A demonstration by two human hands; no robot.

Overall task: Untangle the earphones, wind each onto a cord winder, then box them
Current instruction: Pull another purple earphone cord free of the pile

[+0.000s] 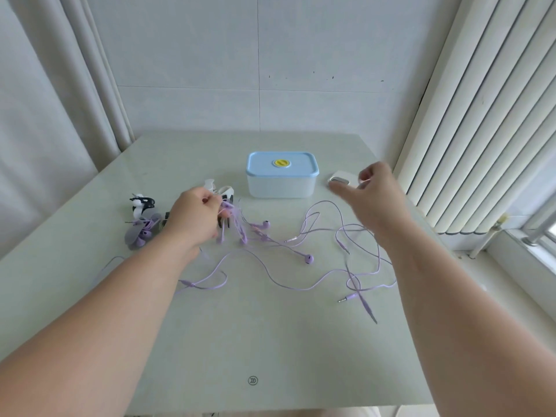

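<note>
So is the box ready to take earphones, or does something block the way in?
The blue lid with its yellow round tab sits shut on the white rectangular plastic box, so it blocks entry. On the table, nothing stands between the purple earphone cords and the box.

Both forearms are bare from the lower frame edge to the wrist, with no sleeve showing on either. The left hand [195,216] and the right hand [374,195] wear no glove, ring, watch or band. Motion blur softens the outlines of both hands, so finer detail is unreadable.
</note>
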